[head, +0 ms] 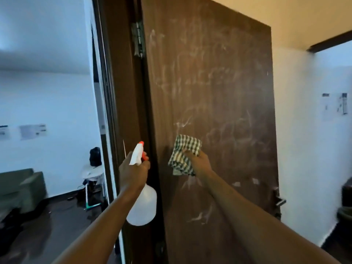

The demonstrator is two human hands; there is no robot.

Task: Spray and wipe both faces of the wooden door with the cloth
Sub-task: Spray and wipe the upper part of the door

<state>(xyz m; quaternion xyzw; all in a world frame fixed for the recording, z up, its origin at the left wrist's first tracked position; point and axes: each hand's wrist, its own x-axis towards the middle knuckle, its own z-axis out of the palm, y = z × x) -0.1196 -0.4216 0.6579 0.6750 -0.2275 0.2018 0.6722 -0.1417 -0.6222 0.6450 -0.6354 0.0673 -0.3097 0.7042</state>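
The dark brown wooden door (219,82) stands open, its face towards me streaked with whitish wet smears. My right hand (199,161) grips a green and white checked cloth (183,154) and presses it against the door's face at about mid height. My left hand (133,171) grips the neck of a white spray bottle (142,202) with an orange nozzle and trigger, held upright near the door's hinge edge. The door's other face is hidden.
The door frame and a metal hinge (138,40) run up the left side of the door. A metal handle (280,201) sticks out at the door's right edge. Through the opening at left are a green sofa (21,185) and a small white table (93,174). White walls carry paper sheets.
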